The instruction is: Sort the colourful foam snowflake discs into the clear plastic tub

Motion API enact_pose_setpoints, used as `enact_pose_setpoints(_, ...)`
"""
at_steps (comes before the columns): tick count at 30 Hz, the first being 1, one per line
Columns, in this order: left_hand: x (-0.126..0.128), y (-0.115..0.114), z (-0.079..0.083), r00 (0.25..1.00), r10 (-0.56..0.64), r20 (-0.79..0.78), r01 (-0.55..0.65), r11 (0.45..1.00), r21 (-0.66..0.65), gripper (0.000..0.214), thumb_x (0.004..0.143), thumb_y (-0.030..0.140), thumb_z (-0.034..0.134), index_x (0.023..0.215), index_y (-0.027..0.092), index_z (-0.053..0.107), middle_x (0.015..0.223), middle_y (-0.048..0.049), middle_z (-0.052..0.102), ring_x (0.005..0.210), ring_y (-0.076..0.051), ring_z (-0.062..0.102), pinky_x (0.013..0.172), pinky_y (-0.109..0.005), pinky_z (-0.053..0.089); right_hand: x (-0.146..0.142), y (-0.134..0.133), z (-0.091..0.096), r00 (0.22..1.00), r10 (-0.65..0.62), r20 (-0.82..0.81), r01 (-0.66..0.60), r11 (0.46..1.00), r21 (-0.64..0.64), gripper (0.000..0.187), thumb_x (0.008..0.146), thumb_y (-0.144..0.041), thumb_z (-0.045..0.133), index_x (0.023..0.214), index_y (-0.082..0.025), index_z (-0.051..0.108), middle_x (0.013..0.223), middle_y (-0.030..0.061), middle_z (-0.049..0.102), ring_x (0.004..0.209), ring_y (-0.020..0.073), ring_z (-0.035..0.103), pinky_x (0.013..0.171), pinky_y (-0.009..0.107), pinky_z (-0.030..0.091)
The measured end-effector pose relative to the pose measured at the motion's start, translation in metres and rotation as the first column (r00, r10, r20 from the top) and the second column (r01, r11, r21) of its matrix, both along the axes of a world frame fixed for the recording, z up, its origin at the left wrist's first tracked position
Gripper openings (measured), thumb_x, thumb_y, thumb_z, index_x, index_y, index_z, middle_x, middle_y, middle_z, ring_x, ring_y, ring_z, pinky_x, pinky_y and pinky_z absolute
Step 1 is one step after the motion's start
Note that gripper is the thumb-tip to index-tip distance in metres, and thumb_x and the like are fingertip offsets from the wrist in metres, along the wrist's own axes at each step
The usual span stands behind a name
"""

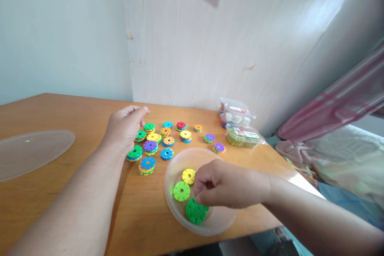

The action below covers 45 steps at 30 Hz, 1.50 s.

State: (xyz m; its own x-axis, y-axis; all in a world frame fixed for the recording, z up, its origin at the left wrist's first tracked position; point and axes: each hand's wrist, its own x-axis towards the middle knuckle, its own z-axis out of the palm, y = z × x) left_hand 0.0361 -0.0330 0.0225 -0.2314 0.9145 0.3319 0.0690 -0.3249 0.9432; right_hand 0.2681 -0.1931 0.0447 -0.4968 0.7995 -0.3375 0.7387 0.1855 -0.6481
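My left hand point(127, 126) hovers at the left edge of a group of stacked plastic notched discs, its fingers curled in by the thumb; no disc shows in it. Nearest to it are stacks topped by green discs point(134, 153). Over a clear round plastic tub point(207, 231) is my right hand point(220, 184), fingers and thumb closed; anything pinched there is hidden. Inside the tub lie a yellow disc point(189, 176), a light green disc point(181, 191) and dark green discs point(196, 212), partly covered by that hand.
More small stacks, such as one topped purple point(219, 148) and one topped red point(181, 125), stand across the wooden table point(75, 108). Clear food boxes point(244, 135) sit at the back right. A clear lid point(36, 150) lies at left. Behind is a pale wall.
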Motion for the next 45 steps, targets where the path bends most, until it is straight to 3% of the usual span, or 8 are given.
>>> enact_pose_setpoints(6,-0.002,0.003,-0.003,1.000,-0.011,0.023,0.011,1.000,-0.014,0.019,0.067,0.038,0.069,0.069,0.018,0.068,0.050,0.0032,0.049,0.047,-0.010,0.041,0.043,-0.021,0.029,-0.004,0.002,-0.005,0.999,-0.031,0.019,0.031,1.000,0.007,0.013,0.080,-0.028,0.064,0.084,-0.017,0.070,0.066,-0.0038,0.059,0.059,0.0086,0.051,0.052,0.019,0.038)
enact_pose_setpoints(13,-0.011,0.006,-0.001,0.991,0.014,0.133,-0.009,0.999,-0.033,0.022,0.064,0.038,0.070,0.071,0.017,0.069,0.049,0.0037,0.048,0.047,-0.009,0.039,0.042,-0.020,0.027,-0.010,0.018,0.019,0.987,-0.147,-0.058,0.156,0.969,0.190,0.011,0.084,-0.027,0.060,0.087,-0.018,0.066,0.071,-0.0023,0.061,0.062,0.0098,0.053,0.053,0.020,0.039)
enact_pose_setpoints(17,-0.025,0.016,-0.002,0.955,0.031,0.296,-0.022,0.999,-0.034,0.023,0.062,0.036,0.070,0.071,0.016,0.068,0.050,0.0036,0.048,0.046,-0.008,0.039,0.041,-0.020,0.024,-0.030,0.048,0.028,0.996,-0.063,-0.058,0.079,0.935,0.345,0.013,0.085,-0.027,0.059,0.089,-0.018,0.068,0.072,-0.0025,0.060,0.064,0.0096,0.051,0.056,0.021,0.038)
enact_pose_setpoints(22,-0.041,0.025,-0.005,0.867,0.080,0.491,-0.007,0.989,-0.149,0.026,0.059,0.036,0.070,0.075,0.016,0.064,0.046,0.0074,0.042,0.040,-0.006,0.031,0.040,-0.021,0.023,-0.072,0.093,0.019,0.986,0.041,0.162,-0.108,0.896,0.431,0.025,0.082,-0.027,0.063,0.103,-0.019,0.071,0.083,0.0009,0.067,0.072,0.0129,0.058,0.061,0.024,0.040)
enact_pose_setpoints(27,-0.046,0.026,-0.005,0.806,0.106,0.582,0.024,0.977,-0.211,0.025,0.060,0.034,0.067,0.077,0.017,0.061,0.046,0.0096,0.039,0.037,-0.005,0.027,0.041,-0.021,0.023,-0.116,0.120,0.007,0.881,0.101,0.461,-0.348,0.800,0.489,0.036,0.081,-0.040,0.064,0.111,-0.022,0.070,0.104,0.0087,0.067,0.092,0.0227,0.063,0.067,0.028,0.043)
enact_pose_setpoints(32,-0.047,0.027,-0.006,0.771,0.124,0.625,0.022,0.975,-0.221,0.027,0.060,0.035,0.067,0.078,0.016,0.061,0.047,0.0097,0.040,0.037,-0.004,0.028,0.041,-0.021,0.021,-0.139,0.135,-0.004,0.799,0.107,0.592,-0.464,0.737,0.492,0.053,0.076,-0.053,0.066,0.119,-0.023,0.066,0.112,0.0121,0.064,0.097,0.0287,0.064,0.066,0.032,0.046)
enact_pose_setpoints(40,-0.044,0.027,-0.008,0.760,0.109,0.640,0.038,0.977,-0.212,0.027,0.060,0.034,0.067,0.078,0.015,0.063,0.047,0.0092,0.042,0.037,-0.004,0.028,0.041,-0.021,0.021,-0.149,0.137,-0.007,0.788,0.131,0.601,-0.475,0.750,0.460,0.043,0.079,-0.048,0.062,0.112,-0.022,0.068,0.111,0.0121,0.066,0.093,0.0276,0.064,0.061,0.030,0.043)
enact_pose_setpoints(45,-0.043,0.030,-0.012,0.765,0.103,0.636,0.032,0.980,-0.198,0.027,0.060,0.035,0.068,0.077,0.015,0.064,0.047,0.0086,0.042,0.038,-0.005,0.029,0.041,-0.021,0.021,-0.137,0.137,-0.002,0.900,0.099,0.425,-0.328,0.796,0.509,0.042,0.073,-0.045,0.068,0.107,-0.020,0.063,0.098,0.0071,0.067,0.079,0.0197,0.060,0.059,0.026,0.038)
